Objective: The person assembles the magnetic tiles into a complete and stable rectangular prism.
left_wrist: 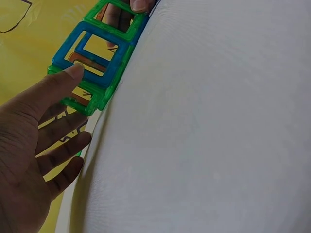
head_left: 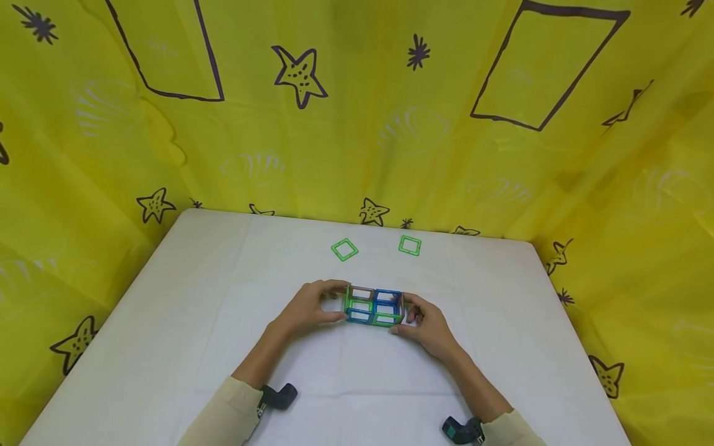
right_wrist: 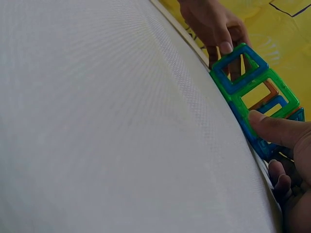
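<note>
A small box of see-through magnetic tiles [head_left: 373, 307], with blue, green and orange square frames, sits on the white table between both hands. At its left end the left hand [head_left: 312, 303] holds it, with the thumb on a blue tile [left_wrist: 115, 68] of the near side and a finger at the far top corner. The other left fingers spread behind it in the left wrist view. At the right end the right hand [head_left: 429, 319] grips the box, its thumb pressing the near green tile [right_wrist: 287, 92] and its fingers curled round the end, partly hidden.
Two loose green square tiles lie farther back, one turned like a diamond [head_left: 339, 244], the other [head_left: 409, 253] to its right. The white-covered table [head_left: 268, 248] ends against a yellow curtain [head_left: 346, 161] with drawn starfish. Both wrists wear dark devices [head_left: 281, 396].
</note>
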### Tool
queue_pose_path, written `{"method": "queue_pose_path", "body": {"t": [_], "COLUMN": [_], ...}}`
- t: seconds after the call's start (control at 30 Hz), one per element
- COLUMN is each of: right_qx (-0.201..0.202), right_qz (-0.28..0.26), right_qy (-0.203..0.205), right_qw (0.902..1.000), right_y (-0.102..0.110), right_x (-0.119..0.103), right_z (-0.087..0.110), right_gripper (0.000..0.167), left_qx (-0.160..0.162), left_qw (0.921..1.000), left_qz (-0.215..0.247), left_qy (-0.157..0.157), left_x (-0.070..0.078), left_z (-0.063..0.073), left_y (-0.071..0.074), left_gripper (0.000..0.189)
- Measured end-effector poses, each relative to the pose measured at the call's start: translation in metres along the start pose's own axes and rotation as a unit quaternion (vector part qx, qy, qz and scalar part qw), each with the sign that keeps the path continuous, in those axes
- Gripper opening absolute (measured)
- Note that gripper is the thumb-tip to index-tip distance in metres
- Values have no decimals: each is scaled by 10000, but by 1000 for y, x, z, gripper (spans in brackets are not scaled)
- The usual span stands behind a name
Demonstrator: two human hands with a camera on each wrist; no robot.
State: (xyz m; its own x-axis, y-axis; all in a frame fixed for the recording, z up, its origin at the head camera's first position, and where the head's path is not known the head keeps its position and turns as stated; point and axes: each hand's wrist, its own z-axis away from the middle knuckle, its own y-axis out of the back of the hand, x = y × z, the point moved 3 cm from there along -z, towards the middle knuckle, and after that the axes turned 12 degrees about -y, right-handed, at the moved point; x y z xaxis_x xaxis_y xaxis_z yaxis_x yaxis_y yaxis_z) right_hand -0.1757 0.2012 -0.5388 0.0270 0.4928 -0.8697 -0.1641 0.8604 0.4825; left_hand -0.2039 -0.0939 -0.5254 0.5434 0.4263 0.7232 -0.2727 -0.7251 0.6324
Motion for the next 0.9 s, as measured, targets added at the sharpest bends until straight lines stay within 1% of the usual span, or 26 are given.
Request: {"method": "queue_pose_path", "body": {"t": [0.1, 0.3, 0.5, 0.73, 0.77, 0.83, 0.9], "right_qx": [19, -7, 37, 80, 82, 62, 64], "right_qz": [4, -118, -230, -142, -120, -114, -112], "right_qy": [-36, -105, -68, -137, -159, -134, -127], "right_qw": [10000, 9999, 9997, 9998, 9998, 9998, 9998], "right_y": [0, 0, 0, -1, -2, 0, 0], "right_x": [0, -2, -5, -2, -4, -15, -17], "right_z": [0, 1, 1, 0, 1, 7, 7], "right_gripper": [72, 72, 74, 74, 74, 72, 71], "left_qx": [-45, -46, -27, 23, 38, 74, 104], "left_qw": [10000, 9998, 9998, 9997, 9997, 9997, 9997], "left_qz": [-18, 3, 13, -53, -60, -80, -100], "left_qy": [70, 216, 214, 246, 236, 219, 218], "left_x": [0, 2, 4, 4, 4, 4, 3], "left_z": [-1, -1, -2, -1, 0, 0, 0], "left_y": [-1, -1, 0, -1, -1, -2, -3], "left_gripper": [63, 62, 60, 60, 60, 60, 60]}}
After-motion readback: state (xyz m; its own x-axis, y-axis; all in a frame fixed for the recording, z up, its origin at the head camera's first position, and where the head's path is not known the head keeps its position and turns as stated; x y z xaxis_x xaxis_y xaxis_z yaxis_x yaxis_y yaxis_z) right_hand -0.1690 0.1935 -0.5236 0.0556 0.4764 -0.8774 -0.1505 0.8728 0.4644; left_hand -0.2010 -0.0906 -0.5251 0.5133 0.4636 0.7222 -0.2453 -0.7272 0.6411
